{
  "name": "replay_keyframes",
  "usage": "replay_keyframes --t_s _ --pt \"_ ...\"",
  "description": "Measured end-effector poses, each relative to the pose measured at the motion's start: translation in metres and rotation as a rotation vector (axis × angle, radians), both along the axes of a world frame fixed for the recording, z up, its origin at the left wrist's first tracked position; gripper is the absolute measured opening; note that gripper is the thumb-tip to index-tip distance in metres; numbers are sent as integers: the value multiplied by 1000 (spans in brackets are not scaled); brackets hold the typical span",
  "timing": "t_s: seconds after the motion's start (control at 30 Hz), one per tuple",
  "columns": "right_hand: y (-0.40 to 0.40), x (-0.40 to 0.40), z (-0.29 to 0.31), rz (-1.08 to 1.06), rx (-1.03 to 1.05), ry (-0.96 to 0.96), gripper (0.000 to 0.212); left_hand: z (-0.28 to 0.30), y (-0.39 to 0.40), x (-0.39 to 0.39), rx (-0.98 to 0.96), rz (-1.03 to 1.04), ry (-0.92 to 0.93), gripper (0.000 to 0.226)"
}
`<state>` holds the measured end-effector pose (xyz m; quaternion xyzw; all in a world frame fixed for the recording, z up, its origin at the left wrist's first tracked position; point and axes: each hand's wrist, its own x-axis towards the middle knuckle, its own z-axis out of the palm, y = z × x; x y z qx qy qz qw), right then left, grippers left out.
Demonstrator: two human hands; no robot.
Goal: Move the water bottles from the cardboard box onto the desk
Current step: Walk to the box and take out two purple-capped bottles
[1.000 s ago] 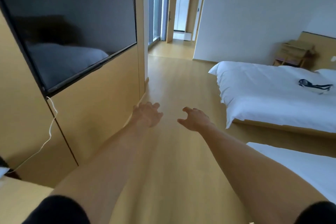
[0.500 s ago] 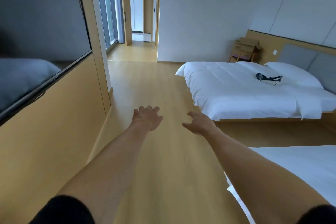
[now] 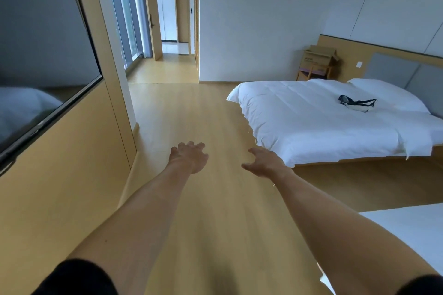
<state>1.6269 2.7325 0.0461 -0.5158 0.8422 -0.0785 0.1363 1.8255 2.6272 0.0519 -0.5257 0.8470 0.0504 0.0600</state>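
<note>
both arms reach forward over the wooden floor [image 3: 191,223]. the left hand [image 3: 189,157] is spread with loose fingers and holds nothing; the right hand [image 3: 265,163] is likewise relaxed and empty, thumb out to the left. just right of the right hand is the near corner of a white bed [image 3: 323,124], with a dark strap-like item [image 3: 357,103] lying on it. far right, against the wall beside the headboard, a cardboard box [image 3: 320,56] sits on a small wooden stand [image 3: 311,73], flaps open. no water bottles can be seen from here (they may be inside the box), and no desk is in view.

the step in hand looks like the approach to the box: best to pass round the foot of the bed, then come close enough to look in before reaching. there is dark print on the box front, too small to read.
</note>
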Motion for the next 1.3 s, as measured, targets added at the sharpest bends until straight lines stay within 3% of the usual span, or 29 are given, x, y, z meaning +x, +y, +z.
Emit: replay_keyframes --t_s 0.57,0.9,1.3 --pt "-287 -159 -4 123 19 -62 70 18 -269 -148 14 87 -9 57" --pt "-430 -203 -23 156 54 -47 68 -6 -408 -195 64 105 -24 58" --pt "-665 -260 -26 53 87 -10 69 -25 -673 -248 66 16 -16 55"
